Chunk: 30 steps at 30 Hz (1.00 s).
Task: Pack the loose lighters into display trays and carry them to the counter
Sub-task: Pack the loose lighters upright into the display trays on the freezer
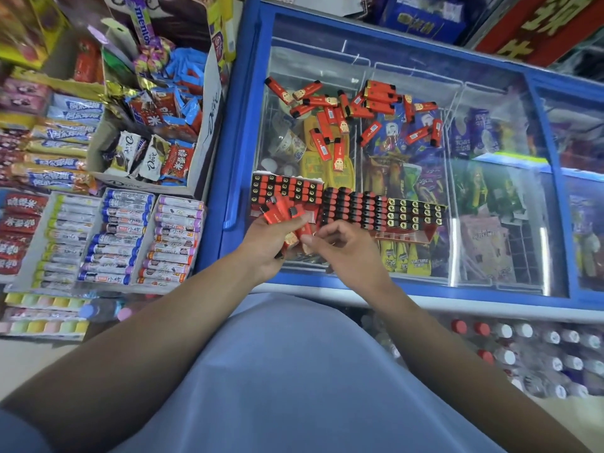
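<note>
Packing underway, roughly at the midpoint by the look of it. Three display trays sit side by side on the glass lid of the freezer [490, 103], near its front edge: left tray [286, 188] shows rows of lighters standing upright but its near rows look unfilled; middle tray [354, 206] looks full or close to it; right tray [415, 212] also looks filled, metal tops up. Farther back on the glass, a scatter of loose lighters [353, 109] lies flat at all angles, well apart from the trays, a couple dozen at a guess, none sorted yet. Left hand [266, 246] grips a fanned bundle of lighters [282, 214], held just over the near edge of the left tray. Right hand [340, 243] is close beside it, thumb and forefinger pinching the end of one lighter [304, 232] from the bundle, other fingers loosely curled; the two hands nearly touch. Judgement: current step is feeding lighters one at a time from the left-hand bundle into the left tray's open slots. Left to do: finish that tray, gather the scatter at the back, then carry all trays to the counter; no counter visible here. Snack boxes [130, 237] sit to the left of the freezer, uninvolved
</note>
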{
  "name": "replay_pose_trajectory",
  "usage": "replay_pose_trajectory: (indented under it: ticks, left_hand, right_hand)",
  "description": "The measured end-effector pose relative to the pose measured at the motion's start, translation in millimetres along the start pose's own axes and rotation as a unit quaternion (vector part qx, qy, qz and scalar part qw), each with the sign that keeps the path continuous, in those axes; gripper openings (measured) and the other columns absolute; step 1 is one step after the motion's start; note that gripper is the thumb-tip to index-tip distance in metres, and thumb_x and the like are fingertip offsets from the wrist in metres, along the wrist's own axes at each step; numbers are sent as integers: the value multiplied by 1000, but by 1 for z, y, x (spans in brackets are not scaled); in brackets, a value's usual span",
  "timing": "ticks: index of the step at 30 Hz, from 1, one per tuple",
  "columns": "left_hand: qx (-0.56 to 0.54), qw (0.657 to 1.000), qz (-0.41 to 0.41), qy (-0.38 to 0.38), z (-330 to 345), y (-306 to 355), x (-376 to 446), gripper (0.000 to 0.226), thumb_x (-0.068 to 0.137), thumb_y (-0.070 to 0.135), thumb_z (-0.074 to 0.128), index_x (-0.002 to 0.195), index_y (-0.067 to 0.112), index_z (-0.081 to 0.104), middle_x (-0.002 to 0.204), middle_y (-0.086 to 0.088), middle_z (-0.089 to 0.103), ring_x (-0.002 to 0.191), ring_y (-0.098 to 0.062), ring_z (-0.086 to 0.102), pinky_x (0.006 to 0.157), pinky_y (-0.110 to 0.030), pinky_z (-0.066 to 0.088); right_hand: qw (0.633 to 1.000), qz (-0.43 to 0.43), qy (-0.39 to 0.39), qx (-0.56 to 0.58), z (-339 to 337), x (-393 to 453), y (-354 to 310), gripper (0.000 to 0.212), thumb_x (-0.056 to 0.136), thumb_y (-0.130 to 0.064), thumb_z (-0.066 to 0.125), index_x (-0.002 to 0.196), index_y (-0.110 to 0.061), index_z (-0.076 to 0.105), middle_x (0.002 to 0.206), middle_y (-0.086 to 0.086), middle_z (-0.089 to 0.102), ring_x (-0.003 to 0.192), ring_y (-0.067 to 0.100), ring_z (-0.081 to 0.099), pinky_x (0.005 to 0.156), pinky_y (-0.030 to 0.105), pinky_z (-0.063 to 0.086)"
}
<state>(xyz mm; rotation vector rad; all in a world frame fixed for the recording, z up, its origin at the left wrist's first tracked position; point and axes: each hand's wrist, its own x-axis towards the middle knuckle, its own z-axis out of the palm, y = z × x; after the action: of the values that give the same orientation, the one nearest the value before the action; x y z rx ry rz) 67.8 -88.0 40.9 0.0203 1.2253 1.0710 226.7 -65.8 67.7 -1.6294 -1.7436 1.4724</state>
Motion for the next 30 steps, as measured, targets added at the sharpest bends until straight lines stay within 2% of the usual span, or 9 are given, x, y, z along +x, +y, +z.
replay_pose_trajectory:
  ticks: [3,7,11,13,16,18,20,25,30]
  left_hand:
    - [70,997,15,9,5,-3,1,50,80,12,85,125,3,64,111,-15,77,92,-25,75,77,-38,62]
    - [119,993,12,1,8,-9,0,51,80,11,86,126,3,65,111,-11,78,103,-29,75,90,-49,61]
    - [123,992,-1,-27,14,-12,-2,39,87,11,80,123,5,66,113,-14,77,106,-30,74,75,-40,64]
    - [117,993,-5,-15,15,-11,-2,33,91,11,76,122,5,66,111,-13,77,102,-29,75,73,-38,64]
    - [106,994,-9,16,11,-7,1,34,95,10,71,127,3,63,111,-16,77,93,-28,75,79,-45,65]
    - [102,994,-12,35,8,-6,3,31,97,8,68,127,3,62,110,-17,76,92,-29,73,83,-48,64]
    - [102,994,-13,42,9,-6,1,25,99,8,64,124,3,64,109,-17,76,91,-29,73,89,-49,62]
    - [87,995,-20,48,12,-6,-1,23,100,7,60,122,2,65,113,-20,75,91,-31,74,91,-50,61]
    - [84,995,-16,45,13,-6,0,27,99,5,61,126,3,63,108,-17,77,92,-31,76,86,-47,63]
  right_hand:
    - [1000,13,2,-6,-5,2,-1,30,80,-35,87,99,-22,67,82,-5,75,73,7,69,66,20,53]
    - [998,39,-48,9,-14,3,1,62,82,-22,84,134,-31,50,84,-2,77,77,16,72,68,29,54]
    - [994,29,-99,-43,-19,3,14,67,88,-13,76,138,-47,46,85,5,71,76,26,70,70,42,60]
    - [993,30,-98,-62,-26,3,20,60,91,-13,71,133,-49,50,79,-2,70,74,28,69,67,41,58]
    - [991,7,-32,-128,-36,8,30,35,97,-17,66,123,-39,59,82,-12,68,64,3,64,55,17,46]
    - [983,-10,25,-182,-39,12,36,24,101,-21,62,124,-30,64,89,-13,69,65,-4,59,56,9,39]
    - [979,-42,56,-193,-39,14,38,26,102,-20,62,126,-24,68,97,-9,73,70,-3,61,61,8,42]
    - [961,-129,86,-230,-35,24,42,17,95,-19,72,112,-15,74,101,-3,75,81,12,68,74,23,53]
    - [947,-192,130,-221,-30,34,61,12,93,-15,75,104,-11,76,96,1,72,74,16,68,71,35,58]
